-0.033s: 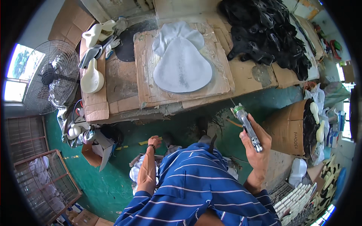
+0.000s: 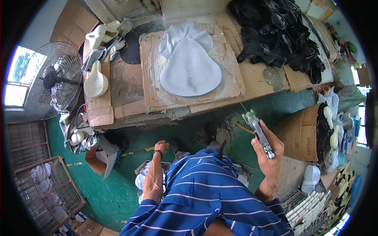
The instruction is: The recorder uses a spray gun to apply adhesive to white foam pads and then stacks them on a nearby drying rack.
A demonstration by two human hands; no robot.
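spray gun (image 2: 259, 133) upright in right hand (image 2: 269, 155)

Open green floor (image 2: 275, 106) lies below the cardboard-covered workbench (image 2: 252, 78). A brown cardboard box (image 2: 299, 133) blocks its right; a wire fan (image 2: 53, 80) stands left.

Green floor (image 2: 114, 196), cardboard-topped workbench (image 2: 126, 88), standing fan (image 2: 53, 80) beside what looks like a bright window (image 2: 15, 78).
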